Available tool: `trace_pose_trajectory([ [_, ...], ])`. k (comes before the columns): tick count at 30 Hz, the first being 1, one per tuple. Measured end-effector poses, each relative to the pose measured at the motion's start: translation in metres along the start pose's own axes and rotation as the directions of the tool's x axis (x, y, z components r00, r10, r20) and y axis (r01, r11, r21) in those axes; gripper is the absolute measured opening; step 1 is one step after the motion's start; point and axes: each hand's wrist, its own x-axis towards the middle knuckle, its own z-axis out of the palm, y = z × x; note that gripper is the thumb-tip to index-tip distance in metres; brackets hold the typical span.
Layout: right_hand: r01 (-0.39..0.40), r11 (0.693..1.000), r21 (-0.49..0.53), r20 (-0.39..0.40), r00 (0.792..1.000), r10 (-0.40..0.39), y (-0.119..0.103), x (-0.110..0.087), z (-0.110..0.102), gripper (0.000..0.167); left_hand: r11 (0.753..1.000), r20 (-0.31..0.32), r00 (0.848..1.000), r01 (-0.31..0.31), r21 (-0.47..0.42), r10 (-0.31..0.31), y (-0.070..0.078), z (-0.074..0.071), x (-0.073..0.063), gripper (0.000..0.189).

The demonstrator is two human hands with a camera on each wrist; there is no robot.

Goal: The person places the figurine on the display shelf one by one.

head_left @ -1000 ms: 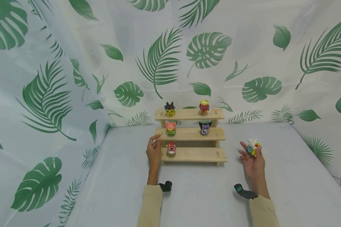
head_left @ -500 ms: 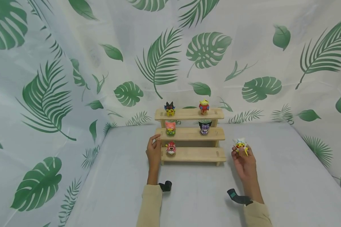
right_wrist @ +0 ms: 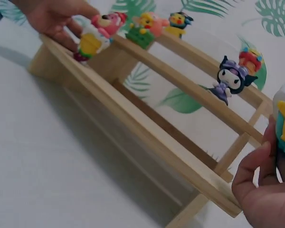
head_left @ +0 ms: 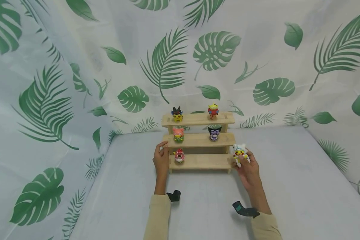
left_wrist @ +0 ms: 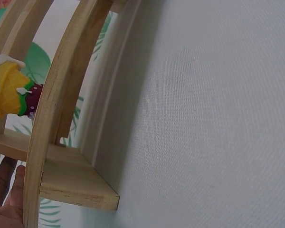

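Note:
My right hand (head_left: 248,171) pinches a small toy figurine (head_left: 240,154) with a yellow face, white hood and blue parts, in front of the right end of a three-tier wooden display shelf (head_left: 202,162). The right wrist view shows the figurine partly cut off at the edge. My left hand (head_left: 161,160) rests against the shelf's left end, its fingers (left_wrist: 2,183) beside the lowest board. On that board, nearest the left hand, stands a pink bear figurine (head_left: 179,155) with a red top and a yellow cone-like body (left_wrist: 7,88).
The middle board bears a pink-headed figurine (head_left: 178,135) and a black-and-purple one (head_left: 214,133). On the top board stand a black-eared yellow figurine (head_left: 177,114) and a red-and-yellow one (head_left: 213,111). A leaf-patterned curtain (head_left: 174,16) hangs behind the pale tabletop (head_left: 207,203).
My right hand has carried the figurine leftward to the shelf's right end, turning its face toward the head camera. The left hand has stayed at the shelf's left end. The head view has shifted slightly.

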Motion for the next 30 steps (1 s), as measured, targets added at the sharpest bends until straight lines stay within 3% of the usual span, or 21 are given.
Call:
trace_pose_trajectory([
  [5,-0.017,0.999,-0.037,-0.006,1.0,0.017,0.001,0.001,0.004,0.034,1.0,0.012,1.0,-0.008,0.009,0.008,0.002,-0.001,0.001,0.021],
  [13,0.01,0.997,0.08,0.102,0.995,-0.018,0.003,0.0,0.004,0.043,1.0,0.017,1.0,-0.005,-0.003,0.006,0.003,-0.001,0.0,0.021],
  [15,0.011,0.999,0.046,0.116,0.993,-0.016,0.003,0.0,0.005,0.041,1.0,0.017,1.0,-0.003,-0.002,0.003,0.001,-0.001,-0.001,0.021],
  [19,0.017,0.99,-0.138,0.076,0.997,-0.006,0.004,0.0,0.01,0.034,1.0,0.016,1.0,0.009,-0.005,-0.009,0.001,0.0,-0.001,0.021],
  [21,0.007,0.966,-0.258,0.034,0.999,0.002,0.005,0.002,0.014,0.034,1.0,0.016,1.0,0.013,-0.009,-0.013,0.002,-0.001,-0.001,0.021],
  [24,-0.01,0.898,-0.44,0.004,1.0,0.013,0.007,0.005,0.02,0.04,1.0,0.018,1.0,0.017,-0.014,-0.017,0.003,-0.001,0.0,0.021],
  [27,0.015,0.814,-0.58,0.043,0.999,0.012,0.01,0.009,0.023,0.05,1.0,0.017,1.0,0.021,-0.015,-0.02,0.003,-0.001,0.0,0.02],
  [30,0.094,0.736,-0.67,0.121,0.992,-0.017,0.014,0.012,0.024,0.054,1.0,0.016,1.0,0.025,-0.018,-0.025,0.002,-0.002,-0.001,0.02],
])
